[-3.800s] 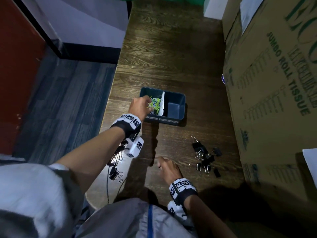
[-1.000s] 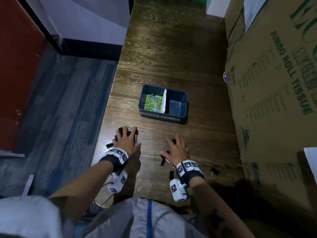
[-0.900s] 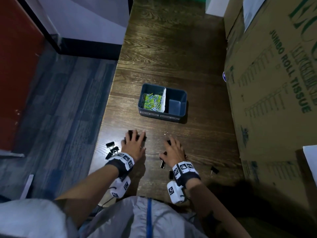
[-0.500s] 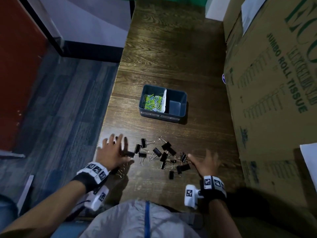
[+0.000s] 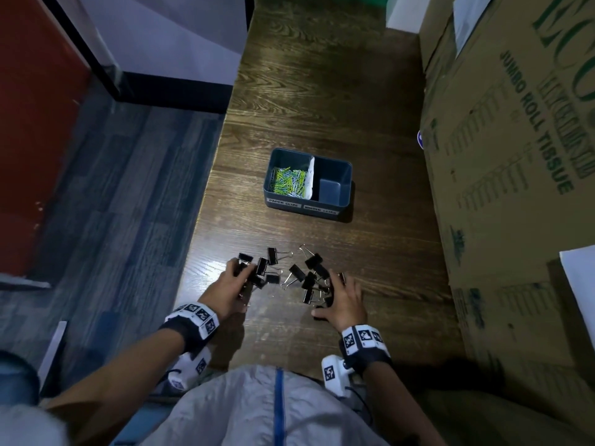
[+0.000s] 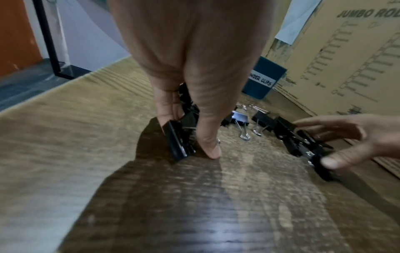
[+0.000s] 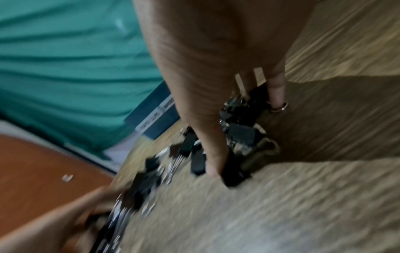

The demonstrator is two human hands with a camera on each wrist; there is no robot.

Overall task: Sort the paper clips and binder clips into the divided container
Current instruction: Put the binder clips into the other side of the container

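On the wooden table [image 5: 322,91]: black binder clips [image 5: 297,273] scattered between both hands. Left hand [image 5: 230,289] fingers curled on several clips; right hand [image 5: 346,300] fingers spread over others. Divided container [image 5: 307,206] beyond, paper clips [image 5: 288,185] in its left compartment.

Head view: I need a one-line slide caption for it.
Both hands gather black binder clips on a wooden table; paper clips already fill the divided container's left compartment.
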